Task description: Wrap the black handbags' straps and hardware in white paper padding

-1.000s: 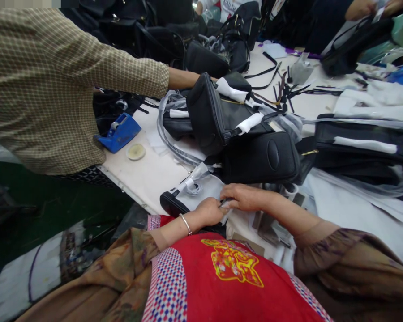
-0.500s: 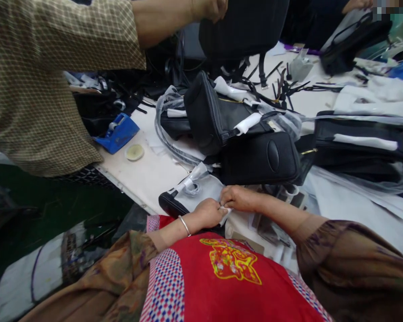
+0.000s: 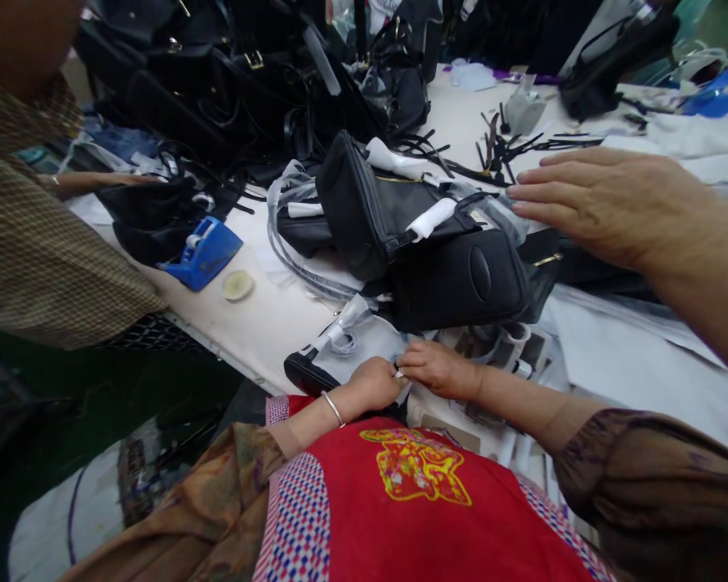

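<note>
My left hand (image 3: 376,384), with a bangle at the wrist, is closed in a pinch at the near end of a black bag (image 3: 308,372). My right hand (image 3: 440,369) meets it there, its fingertips pinched against the left ones. A small piece of white wrapping (image 3: 399,374) shows between the fingertips; its far end is hidden by the hands. White sheeting (image 3: 364,353) covers the bag's upper side, and a coiled clear-wrapped cord (image 3: 343,343) lies on it. The bag rests at the table's front edge, against my red apron (image 3: 364,493).
Black handbags (image 3: 461,279) with white-wrapped handles are stacked just beyond. A blue tape dispenser (image 3: 201,252) and a pale round disc (image 3: 238,285) sit left. Another person's hand (image 3: 607,198) reaches in from the right. A co-worker in a checked shirt (image 3: 48,250) stands left.
The co-worker at left has lowered the black bag held up before, and an arm now reaches to the dark pile. Another person's hand has entered from the right. My hands have barely moved.
</note>
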The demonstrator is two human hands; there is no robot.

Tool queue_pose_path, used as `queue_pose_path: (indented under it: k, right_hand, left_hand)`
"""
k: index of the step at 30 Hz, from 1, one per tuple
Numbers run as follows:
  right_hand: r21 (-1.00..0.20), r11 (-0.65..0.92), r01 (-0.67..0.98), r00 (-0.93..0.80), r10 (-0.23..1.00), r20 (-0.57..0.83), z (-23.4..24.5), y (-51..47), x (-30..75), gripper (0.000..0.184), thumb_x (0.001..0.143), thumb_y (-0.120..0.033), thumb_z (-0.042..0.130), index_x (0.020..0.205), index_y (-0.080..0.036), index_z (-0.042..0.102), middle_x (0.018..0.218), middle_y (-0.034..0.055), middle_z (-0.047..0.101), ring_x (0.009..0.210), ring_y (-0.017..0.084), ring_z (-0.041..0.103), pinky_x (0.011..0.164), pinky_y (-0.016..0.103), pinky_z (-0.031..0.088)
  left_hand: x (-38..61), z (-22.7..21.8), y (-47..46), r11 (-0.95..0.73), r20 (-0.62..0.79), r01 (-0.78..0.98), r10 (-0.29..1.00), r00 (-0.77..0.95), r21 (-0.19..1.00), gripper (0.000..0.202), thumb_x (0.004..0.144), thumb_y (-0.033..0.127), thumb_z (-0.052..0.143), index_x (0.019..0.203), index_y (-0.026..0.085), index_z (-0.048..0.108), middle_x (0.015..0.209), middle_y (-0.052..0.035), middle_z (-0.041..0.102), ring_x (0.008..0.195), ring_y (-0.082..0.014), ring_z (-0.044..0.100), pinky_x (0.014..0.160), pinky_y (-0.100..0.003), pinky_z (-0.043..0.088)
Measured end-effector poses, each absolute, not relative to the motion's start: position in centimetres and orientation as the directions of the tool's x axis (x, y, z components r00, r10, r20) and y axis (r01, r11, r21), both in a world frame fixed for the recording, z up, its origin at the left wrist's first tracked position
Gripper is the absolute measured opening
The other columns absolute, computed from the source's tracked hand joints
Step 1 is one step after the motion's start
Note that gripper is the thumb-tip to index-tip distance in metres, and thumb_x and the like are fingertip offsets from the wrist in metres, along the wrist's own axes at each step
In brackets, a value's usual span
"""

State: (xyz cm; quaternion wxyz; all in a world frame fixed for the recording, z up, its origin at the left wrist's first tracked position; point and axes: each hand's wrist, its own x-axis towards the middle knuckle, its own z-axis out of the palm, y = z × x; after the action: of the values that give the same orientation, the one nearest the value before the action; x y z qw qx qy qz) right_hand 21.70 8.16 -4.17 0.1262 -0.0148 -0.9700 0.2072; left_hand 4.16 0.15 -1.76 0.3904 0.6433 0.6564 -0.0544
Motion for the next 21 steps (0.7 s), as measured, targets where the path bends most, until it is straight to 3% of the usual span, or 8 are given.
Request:
queue_pose_path:
  k: [6,9,13,17,21]
  right_hand:
    - [-0.227,0.974,-0.004,-0.981,0.04,0.191,-3.6,7.6,22.9,0.026,0.096,-0.026,0.048,0.113,-0.014,0.064,0.123,0.0154,0.062,0.107,0.025,0.052,0.085,0.041,0.037]
    - [-0.161,0.986,0.043,-0.963,0.084,0.254,-4.5,6.8,23.2,0.027,0.096,-0.02,0.045,0.114,-0.013,0.063,0.124,0.0151,0.062,0.112,0.027,0.05,0.089,0.045,0.036]
    - [-0.118,0.989,0.088,-0.919,0.126,0.373,-5.8,6.1,23.1,0.025,0.095,-0.012,0.044,0.108,-0.013,0.065,0.12,0.0137,0.064,0.109,0.026,0.051,0.09,0.047,0.035]
    - [-0.148,0.985,0.085,-0.917,0.136,0.374,-5.9,6.3,23.1,0.024,0.094,-0.015,0.047,0.111,-0.014,0.064,0.122,0.0136,0.064,0.109,0.026,0.052,0.089,0.046,0.036]
    - [-0.178,0.98,0.093,-0.917,0.154,0.367,-5.7,6.5,23.4,0.028,0.095,-0.014,0.044,0.116,-0.015,0.062,0.124,0.0136,0.063,0.111,0.025,0.052,0.089,0.045,0.036]
  left_hand:
    - [4.1,-2.0,0.5,0.136,-0.574,0.885,0.802,0.165,0.445,0.051,0.089,0.051,0.044,0.082,0.014,0.077,0.072,-0.0109,0.07,0.06,-0.017,0.055,0.055,-0.029,0.03]
    - [4.0,-2.0,0.8,0.155,-0.6,0.877,0.781,0.173,0.455,0.048,0.089,0.049,0.046,0.075,0.013,0.074,0.061,-0.0063,0.062,0.056,-0.0148,0.048,0.054,-0.028,0.028]
    - [3.6,-1.7,1.0,0.232,-0.614,0.804,0.764,0.197,0.547,0.041,0.087,0.044,0.05,0.063,0.014,0.065,0.05,0.0027,0.042,0.051,-0.0109,0.034,0.053,-0.028,0.024]
    - [3.1,-1.5,0.9,0.516,-0.697,0.549,0.694,0.183,0.658,0.03,0.077,0.041,0.059,0.061,0.016,0.055,0.053,0.0058,0.037,0.052,-0.0094,0.031,0.051,-0.027,0.022]
    - [2.9,-2.1,0.8,0.727,-0.773,0.264,0.612,0.168,0.633,0.02,0.071,0.035,0.057,0.065,0.017,0.051,0.058,0.0053,0.041,0.052,-0.0095,0.034,0.05,-0.026,0.024]
